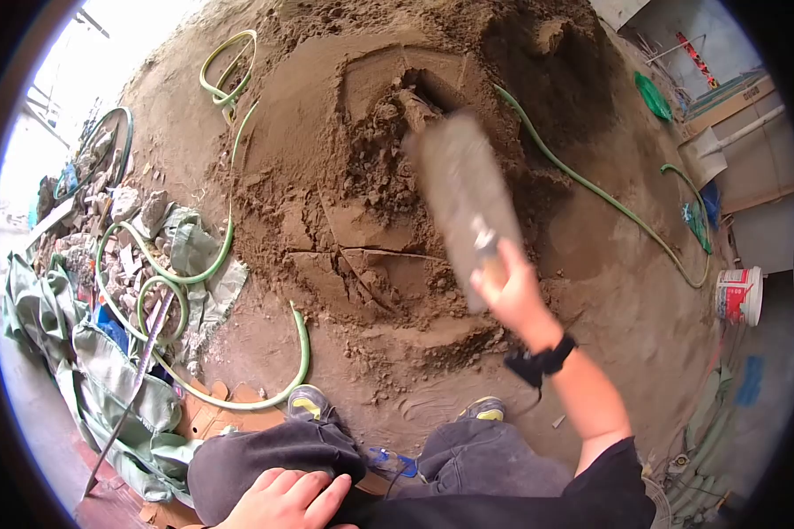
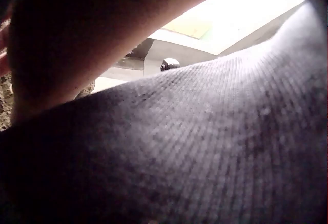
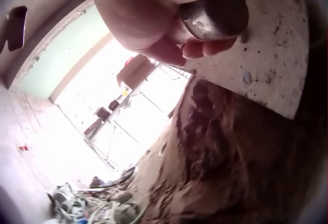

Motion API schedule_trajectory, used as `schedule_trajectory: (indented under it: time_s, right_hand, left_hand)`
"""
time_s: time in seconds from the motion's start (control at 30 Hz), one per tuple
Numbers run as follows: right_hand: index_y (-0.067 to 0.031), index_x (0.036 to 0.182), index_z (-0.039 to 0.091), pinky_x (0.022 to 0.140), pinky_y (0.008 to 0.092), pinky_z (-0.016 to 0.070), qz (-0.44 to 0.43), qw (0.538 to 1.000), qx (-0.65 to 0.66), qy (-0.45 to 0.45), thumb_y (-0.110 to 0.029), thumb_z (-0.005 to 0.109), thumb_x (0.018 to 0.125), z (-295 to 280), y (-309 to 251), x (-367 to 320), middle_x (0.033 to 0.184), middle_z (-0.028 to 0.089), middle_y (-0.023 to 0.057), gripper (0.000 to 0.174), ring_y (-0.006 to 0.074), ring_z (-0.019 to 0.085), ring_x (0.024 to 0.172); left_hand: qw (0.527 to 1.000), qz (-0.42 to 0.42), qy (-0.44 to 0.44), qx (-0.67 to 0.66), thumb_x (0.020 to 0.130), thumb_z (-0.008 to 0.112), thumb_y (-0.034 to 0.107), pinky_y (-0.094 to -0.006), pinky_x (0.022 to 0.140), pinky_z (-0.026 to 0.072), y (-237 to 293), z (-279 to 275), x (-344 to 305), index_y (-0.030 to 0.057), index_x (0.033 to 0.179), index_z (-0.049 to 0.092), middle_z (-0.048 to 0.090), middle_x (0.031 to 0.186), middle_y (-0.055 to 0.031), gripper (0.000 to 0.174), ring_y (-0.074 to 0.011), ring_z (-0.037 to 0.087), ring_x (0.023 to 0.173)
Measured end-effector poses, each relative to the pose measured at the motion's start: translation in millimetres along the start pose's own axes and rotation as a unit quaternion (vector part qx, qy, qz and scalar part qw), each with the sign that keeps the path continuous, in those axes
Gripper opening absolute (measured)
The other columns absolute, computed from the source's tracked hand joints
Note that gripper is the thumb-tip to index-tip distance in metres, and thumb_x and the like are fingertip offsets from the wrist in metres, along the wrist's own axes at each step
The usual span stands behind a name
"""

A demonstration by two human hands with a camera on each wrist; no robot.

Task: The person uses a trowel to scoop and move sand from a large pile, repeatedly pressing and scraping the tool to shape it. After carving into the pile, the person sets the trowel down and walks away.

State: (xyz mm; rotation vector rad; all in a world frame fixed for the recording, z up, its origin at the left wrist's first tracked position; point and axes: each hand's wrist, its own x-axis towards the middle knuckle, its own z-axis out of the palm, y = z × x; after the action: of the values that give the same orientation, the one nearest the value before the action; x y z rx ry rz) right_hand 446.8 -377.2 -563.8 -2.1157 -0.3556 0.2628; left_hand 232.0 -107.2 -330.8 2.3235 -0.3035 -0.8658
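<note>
In head view, curves strongly at the rim, darkens to black corners, glares white at upper left, smears the trowel (image 1: pixel 472 194) with motion blur. In left wrist view, sinks the forearm (image 2: pixel 87 29) into shadow, overexposes upper right. In right wrist view, blows out left of centre, leaves the soil (image 3: pixel 230 157) dim.

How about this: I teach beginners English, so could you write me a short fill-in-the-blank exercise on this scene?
1. The right hand grips the trowel by its ____.
2. A black band is worn on the right ____.
3. The hose nearest the shoes is coloured ____.
4. The bucket is on the person's ____ side.

Missing words: handle; wrist; green; right.
</note>
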Motion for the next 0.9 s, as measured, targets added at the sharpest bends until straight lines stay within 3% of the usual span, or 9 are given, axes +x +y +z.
schedule_trajectory:
  time_s: [0.1,0.23,0.27,0.33,0.4,0.43,0.63,0.8,0.9]
  right_hand:
    - [0.0056,0.123,0.049,0.087,0.0364,0.0490,0.197,0.967,0.083,-0.141,-0.024,0.070,0.079,27,13,-71,0.109,0.063,0.0210,0.057,0.0276,0.063,0.100]
    - [0.0030,0.115,0.052,0.076,0.0387,0.0509,0.316,0.929,0.035,-0.189,-0.022,0.071,0.076,29,19,-126,0.093,0.064,0.0214,0.051,0.0326,0.065,0.087]
    - [0.0030,0.115,0.052,0.076,0.0387,0.0509,0.317,0.929,0.030,-0.188,-0.022,0.071,0.076,29,28,-127,0.093,0.064,0.0214,0.051,0.0326,0.065,0.087]
    - [-0.0011,0.115,0.049,0.043,0.0248,0.0425,0.196,0.978,0.015,-0.075,-0.009,0.065,0.083,31,51,-126,0.066,0.053,-0.0003,0.037,0.0080,0.050,0.048]
    - [-0.0038,0.104,0.053,0.041,0.0262,0.0399,0.209,0.976,0.003,-0.062,-0.008,0.064,0.083,25,65,-73,0.065,0.051,-0.0004,0.025,0.0083,0.048,0.046]
    - [-0.0013,0.101,0.055,0.067,0.0402,0.0499,0.215,0.975,0.022,-0.055,-0.016,0.066,0.077,26,69,-34,0.081,0.062,0.0171,0.030,0.0281,0.063,0.074]
    - [-0.0014,0.092,0.056,0.071,0.0456,0.0493,0.189,0.980,0.044,0.046,-0.019,0.068,0.073,76,90,53,0.081,0.063,0.0211,0.029,0.0413,0.062,0.080]
    - [-0.0025,0.109,0.057,0.077,0.0398,0.0503,0.159,0.986,0.020,0.041,-0.017,0.067,0.076,49,83,-4,0.087,0.065,0.0176,0.037,0.0340,0.065,0.085]
    - [0.0002,0.108,0.056,0.060,0.0339,0.0510,0.226,0.973,0.028,-0.019,-0.013,0.069,0.076,1,30,-24,0.075,0.063,0.0104,0.037,0.0181,0.062,0.062]
  left_hand:
    - [1.000,0.007,-0.003,-0.004,0.081,0.066,0.024,-0.0392,0.088,0.0415,-1,0,2,-0.0015,0.124,0.049,0.055,0.109,-0.0161,0.054,-0.0317,0.053,0.099]
    - [0.999,0.023,-0.016,-0.015,0.081,0.066,0.023,-0.0389,0.088,0.0411,-6,-1,7,-0.0018,0.124,0.049,0.054,0.110,-0.0161,0.053,-0.0317,0.053,0.099]
    - [0.999,0.024,-0.020,-0.019,0.081,0.066,0.023,-0.0386,0.088,0.0410,-7,-1,8,-0.0018,0.124,0.049,0.054,0.110,-0.0161,0.053,-0.0315,0.052,0.100]
    - [0.999,0.038,-0.023,-0.020,0.081,0.066,0.023,-0.0386,0.088,0.0411,-9,-1,10,-0.0017,0.124,0.049,0.054,0.109,-0.0159,0.052,-0.0315,0.052,0.099]
    - [0.998,0.045,-0.026,-0.021,0.081,0.066,0.023,-0.0386,0.088,0.0412,-9,-2,13,-0.0015,0.123,0.050,0.055,0.108,-0.0155,0.051,-0.0316,0.053,0.098]
    - [0.998,0.045,-0.030,-0.026,0.081,0.066,0.023,-0.0387,0.087,0.0412,-10,-3,13,-0.0013,0.123,0.050,0.055,0.107,-0.0154,0.051,-0.0317,0.053,0.097]
    - [1.000,-0.002,0.017,-0.022,0.081,0.066,0.022,-0.0394,0.088,0.0413,-5,0,8,-0.0014,0.122,0.050,0.055,0.105,-0.0165,0.050,-0.0328,0.053,0.098]
    - [0.999,0.028,0.014,-0.040,0.082,0.065,0.024,-0.0394,0.087,0.0417,-9,0,0,-0.0007,0.122,0.050,0.055,0.105,-0.0167,0.050,-0.0326,0.053,0.098]
    - [0.999,0.007,0.006,-0.042,0.082,0.065,0.024,-0.0393,0.086,0.0418,-15,-1,6,-0.0010,0.121,0.050,0.055,0.103,-0.0164,0.049,-0.0321,0.053,0.097]
